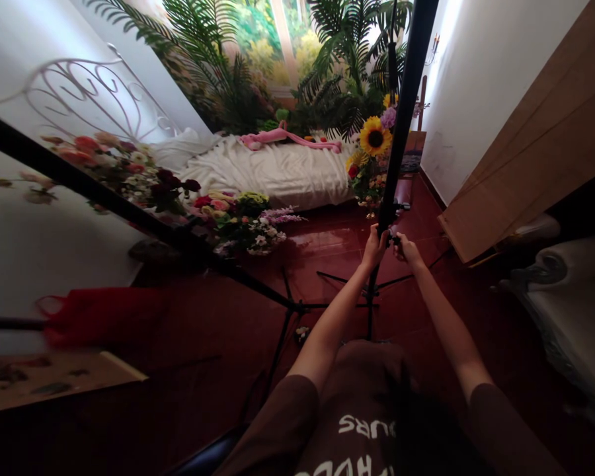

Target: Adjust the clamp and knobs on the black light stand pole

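A tall black stand [400, 142] rises from the floor on spread legs and leaves the head view at the top. My left hand [374, 247] is wrapped round its pole, below a clamp with a small knob [402, 206]. Just to the right, my right hand [407, 251] has its fingers closed on a small dark knob [393, 240] at the side of the pole. A second black stand [218, 261] slants across the left side, and neither hand touches it.
Behind the stands is a bed with a white sheet [297, 172] and a pink toy [272, 137]. Flowers [250, 225] stand before it, sunflowers [375, 137] beside the pole. A wooden panel [515, 152] and a sofa [575, 291] are right, a red bag [94, 317] left.
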The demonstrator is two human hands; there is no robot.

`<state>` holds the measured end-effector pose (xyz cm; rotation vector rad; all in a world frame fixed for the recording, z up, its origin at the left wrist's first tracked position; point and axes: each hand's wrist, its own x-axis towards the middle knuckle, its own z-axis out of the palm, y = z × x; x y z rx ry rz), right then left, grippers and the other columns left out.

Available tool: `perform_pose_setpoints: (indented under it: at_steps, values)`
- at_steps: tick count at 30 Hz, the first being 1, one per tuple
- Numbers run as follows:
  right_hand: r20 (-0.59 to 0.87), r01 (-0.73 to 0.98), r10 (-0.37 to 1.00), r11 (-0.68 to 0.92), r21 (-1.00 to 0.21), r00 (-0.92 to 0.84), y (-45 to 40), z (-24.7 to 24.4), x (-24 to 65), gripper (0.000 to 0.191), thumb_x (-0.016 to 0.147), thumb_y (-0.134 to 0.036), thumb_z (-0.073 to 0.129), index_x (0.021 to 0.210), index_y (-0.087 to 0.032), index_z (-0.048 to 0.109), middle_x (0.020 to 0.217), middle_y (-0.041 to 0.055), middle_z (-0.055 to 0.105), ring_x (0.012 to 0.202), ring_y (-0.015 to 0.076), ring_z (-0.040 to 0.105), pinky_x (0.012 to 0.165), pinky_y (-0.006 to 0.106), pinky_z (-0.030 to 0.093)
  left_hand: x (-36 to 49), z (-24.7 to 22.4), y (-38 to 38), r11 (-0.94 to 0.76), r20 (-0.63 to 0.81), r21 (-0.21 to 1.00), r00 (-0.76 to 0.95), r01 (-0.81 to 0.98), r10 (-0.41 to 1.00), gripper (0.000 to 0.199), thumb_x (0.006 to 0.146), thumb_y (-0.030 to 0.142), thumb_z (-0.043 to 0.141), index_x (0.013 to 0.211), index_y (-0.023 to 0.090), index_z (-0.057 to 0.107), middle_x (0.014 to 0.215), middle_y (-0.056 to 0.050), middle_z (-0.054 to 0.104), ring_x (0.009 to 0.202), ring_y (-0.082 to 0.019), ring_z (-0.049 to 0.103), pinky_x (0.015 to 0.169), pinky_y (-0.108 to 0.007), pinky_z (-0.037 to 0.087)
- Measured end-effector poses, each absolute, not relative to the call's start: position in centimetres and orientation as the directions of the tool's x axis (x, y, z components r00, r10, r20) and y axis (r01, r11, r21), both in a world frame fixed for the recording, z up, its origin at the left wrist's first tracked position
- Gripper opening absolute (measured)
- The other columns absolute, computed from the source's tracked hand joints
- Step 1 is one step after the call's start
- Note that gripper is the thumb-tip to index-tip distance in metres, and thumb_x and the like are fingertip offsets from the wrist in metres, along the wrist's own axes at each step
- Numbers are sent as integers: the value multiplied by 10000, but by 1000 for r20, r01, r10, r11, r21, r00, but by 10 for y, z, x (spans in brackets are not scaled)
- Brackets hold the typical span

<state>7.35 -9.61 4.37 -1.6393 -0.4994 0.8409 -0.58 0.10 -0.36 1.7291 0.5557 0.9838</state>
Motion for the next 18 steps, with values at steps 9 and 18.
perform_pose_setpoints:
  at_steps: [9, 18]
  values:
    - [-568, -776, 761, -140, -615, 313, -92, 71, 68, 367, 877, -142, 322, 516, -210, 315, 352, -63, 365, 292, 53, 236, 354, 169, 227, -6, 3, -1, -359, 342, 930, 556, -83, 758, 353, 932, 440, 448, 1172, 181, 444, 896, -42, 619, 699, -113, 576, 683, -235, 448]
    - [-341, -413, 659, -50, -909, 670, -98, 36, 28, 553, 887, -665, 276, 783, -215, 581, 721, 62, 736, 465, 132, 605, 393, 223, 411, -84, -32, 0, -288, 267, 958, 383, -1, 884, 432, 936, 516, 381, 1120, 170, 564, 1143, -109, 589, 1077, -175, 557, 966, -323, 422]
